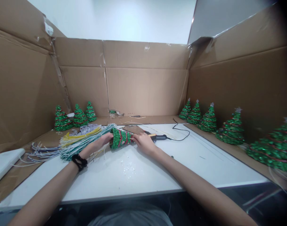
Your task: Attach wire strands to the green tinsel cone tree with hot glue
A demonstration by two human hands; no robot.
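Note:
A small green tinsel Christmas tree with red garland lies on its side between my hands, above the white board. At its wide base, my left hand is closed on the rim, its fingers partly hidden behind the tree. The fingers of my right hand are bent together at the narrow tip, where small details are too fine to make out. Just beyond the right hand lies a black and yellow glue gun, its cord trailing to the right.
Bundles of white, yellow and green wire stems lie left of my hands. Finished-looking trees line the right side, and three more trees stand back left. Glitter is scattered on the white board. Cardboard walls enclose it.

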